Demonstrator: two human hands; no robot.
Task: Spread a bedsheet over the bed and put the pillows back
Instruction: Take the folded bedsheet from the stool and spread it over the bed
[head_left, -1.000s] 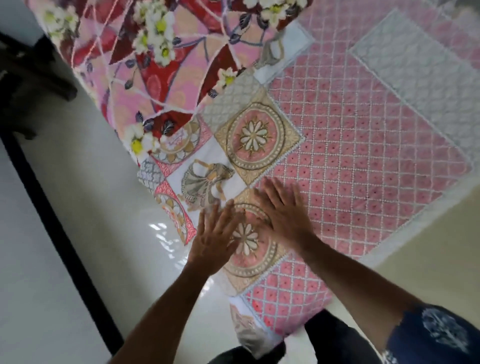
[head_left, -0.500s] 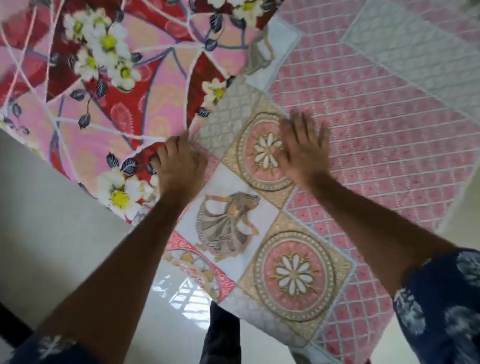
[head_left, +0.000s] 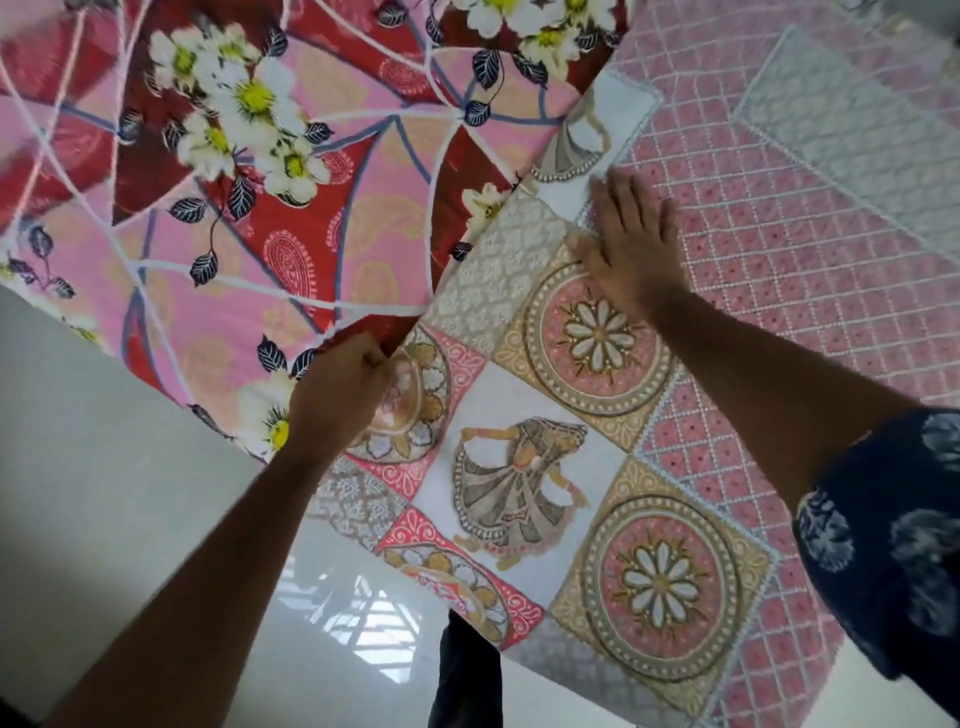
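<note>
Left hand (head_left: 340, 389) fingertips hidden under floral cloth (head_left: 270, 218), cloth cropped top/left

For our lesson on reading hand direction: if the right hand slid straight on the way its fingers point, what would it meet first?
The right hand lies flat on the bedsheet, fingers pointing up the picture. It would probably first meet the sheet's white border panel; the floral cloth lies to its left.

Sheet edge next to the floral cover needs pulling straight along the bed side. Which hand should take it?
Left. The left hand is already curled at the patterned bedsheet's edge, where it meets the floral cover. The right hand lies flat further in on the sheet, fingers straight, better suited to holding the fabric down.
</note>
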